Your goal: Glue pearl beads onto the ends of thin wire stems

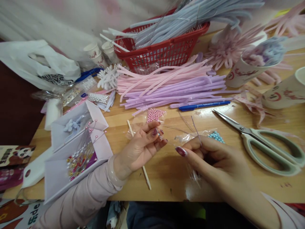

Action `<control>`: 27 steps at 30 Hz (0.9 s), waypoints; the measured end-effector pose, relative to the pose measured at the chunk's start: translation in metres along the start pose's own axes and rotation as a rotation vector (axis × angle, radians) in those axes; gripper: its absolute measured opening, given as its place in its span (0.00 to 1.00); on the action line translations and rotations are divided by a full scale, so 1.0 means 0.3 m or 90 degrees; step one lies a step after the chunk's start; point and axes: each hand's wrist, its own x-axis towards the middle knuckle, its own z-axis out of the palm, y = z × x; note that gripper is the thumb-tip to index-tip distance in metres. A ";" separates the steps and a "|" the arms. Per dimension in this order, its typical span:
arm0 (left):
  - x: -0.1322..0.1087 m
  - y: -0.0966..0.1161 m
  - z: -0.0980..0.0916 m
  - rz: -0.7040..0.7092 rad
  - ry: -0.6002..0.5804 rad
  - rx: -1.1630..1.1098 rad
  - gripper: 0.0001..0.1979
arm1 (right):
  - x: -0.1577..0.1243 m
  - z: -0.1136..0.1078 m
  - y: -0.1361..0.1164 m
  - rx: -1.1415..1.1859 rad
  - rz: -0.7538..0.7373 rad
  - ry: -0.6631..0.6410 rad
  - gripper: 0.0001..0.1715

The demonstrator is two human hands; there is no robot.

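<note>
My left hand [140,148] is raised over the table, thumb and fingers pinched together. A small shiny bluish bead [159,134] shows at its fingertips, partly hidden. Facing it, my right hand [212,162] has thumb and forefinger closed on a thin wire [195,125], whose purplish end sticks up above the fingers. Behind my left fingers lies a clear bag of pink beads [154,115]. A bag of turquoise beads [216,136] is partly covered by my right hand. Under my left wrist, a thin pale stick [146,178] rests on the wood.
Scissors [247,133] lie right of my right hand, below a blue pen [205,105]. Pink and purple pipe cleaners [171,89] lie before a red basket [164,52]. White boxes [105,143] with beaded pins stand left; paper cups [245,71] stand back right.
</note>
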 end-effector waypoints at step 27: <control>-0.002 -0.007 -0.001 0.024 0.008 0.035 0.18 | 0.002 0.000 -0.002 -0.002 -0.014 0.003 0.13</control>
